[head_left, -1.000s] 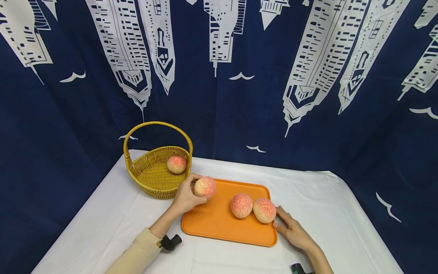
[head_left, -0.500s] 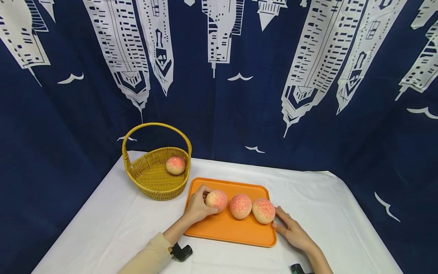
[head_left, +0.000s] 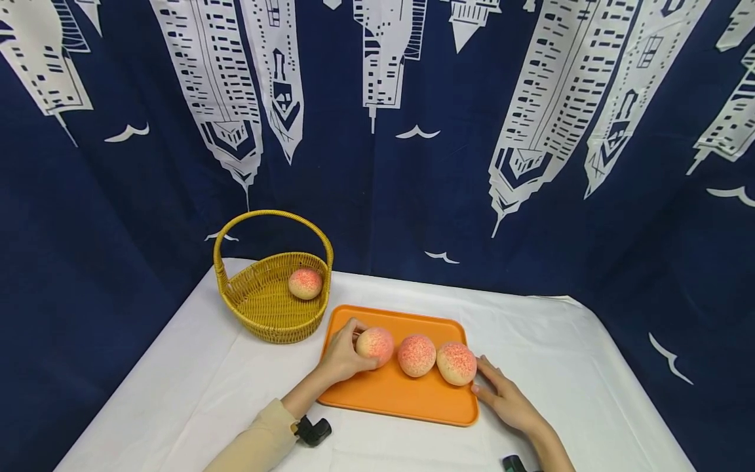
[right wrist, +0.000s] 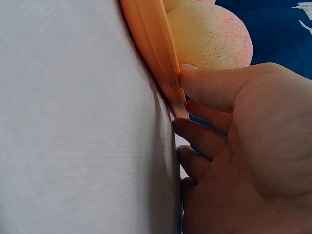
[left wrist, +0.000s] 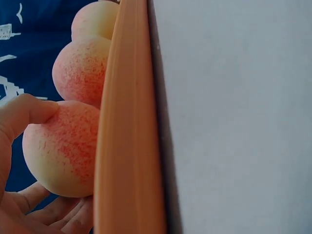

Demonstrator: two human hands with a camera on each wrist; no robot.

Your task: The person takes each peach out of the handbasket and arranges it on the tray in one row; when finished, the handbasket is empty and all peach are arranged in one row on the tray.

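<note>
Well, by the head view, the left hand [head_left: 343,354] grips the leftmost peach [head_left: 377,345] on the orange tray [head_left: 392,398]. Left wrist view: the hold wraps round it; light pressure should do. Right wrist view: the right hand [right wrist: 248,146], loose-fingered, could steady the edge.

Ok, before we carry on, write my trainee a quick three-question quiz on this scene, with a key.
1. How many round pink-and-cream peaches lie inside the yellow woven basket with the arched handle?
2. True or false: the left hand holds a peach.
3. Where is the right hand? A, inside the basket; B, at the edge of the orange rectangular tray; C, against the blue printed curtain.

Key: 1, one; 2, true; 3, B.
</note>
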